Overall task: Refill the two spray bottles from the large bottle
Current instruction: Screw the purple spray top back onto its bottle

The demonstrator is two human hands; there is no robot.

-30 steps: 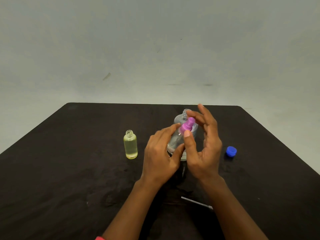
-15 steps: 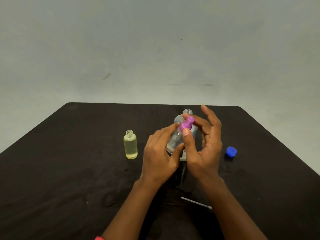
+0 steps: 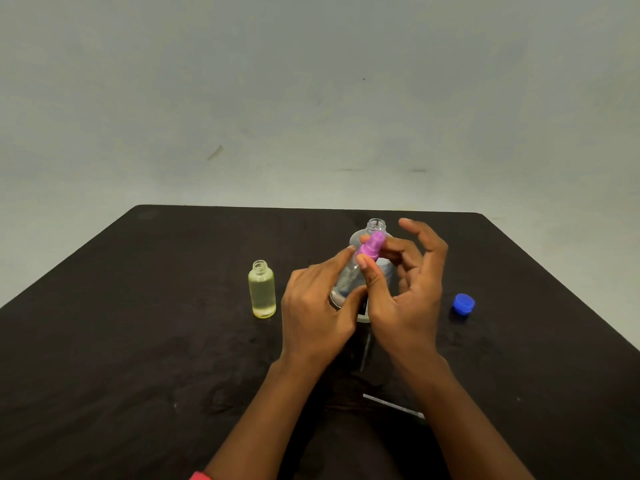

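At mid-tabletop [image 3: 138,341] the left hand [image 3: 318,315] grips a tilted clear spray bottle [image 3: 346,284]; the right hand [image 3: 407,303] pinches its purple spray cap [image 3: 371,247]. Best steady the bottle and turn the cap squarely.

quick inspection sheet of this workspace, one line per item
surface: dark table
job's things: yellow bottle upright, uncapped, holding liquid; clear spray bottle tilted, purple spray top at its neck; large bottle behind it, open
clutter: blue cap lying at the right; thin white stick near the front
hands: left hand grips the clear spray bottle; right hand pinches the purple spray top
cables: nothing seen
surroundings: pale wall
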